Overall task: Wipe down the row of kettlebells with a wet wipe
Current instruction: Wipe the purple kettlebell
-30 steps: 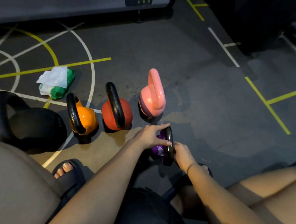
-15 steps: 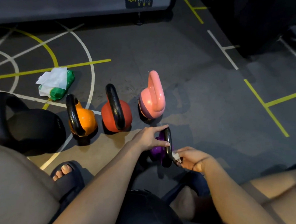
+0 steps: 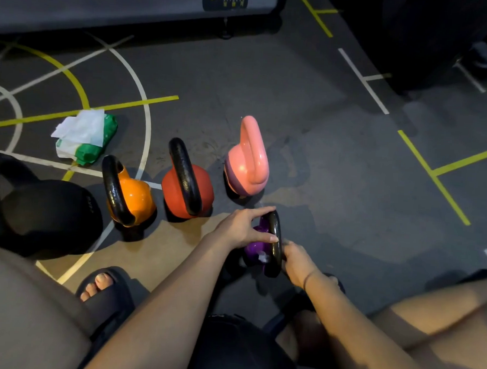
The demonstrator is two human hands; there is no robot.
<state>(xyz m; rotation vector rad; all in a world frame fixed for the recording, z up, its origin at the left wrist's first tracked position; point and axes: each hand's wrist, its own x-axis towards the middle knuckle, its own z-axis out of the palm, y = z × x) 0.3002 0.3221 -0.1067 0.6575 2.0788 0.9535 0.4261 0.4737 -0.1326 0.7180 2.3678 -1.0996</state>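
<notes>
Head view: left hand [image 3: 241,226] pinches the small purple kettlebell [image 3: 253,245] by its black handle [image 3: 275,260]. A white wet wipe [image 3: 262,257] lies against its body beside the right hand [image 3: 296,262], whose fingers, hidden behind the handle, cannot be judged.

right hand [image 3: 296,262] fingers hidden, black kettlebell [image 3: 46,216] cropped left
</notes>
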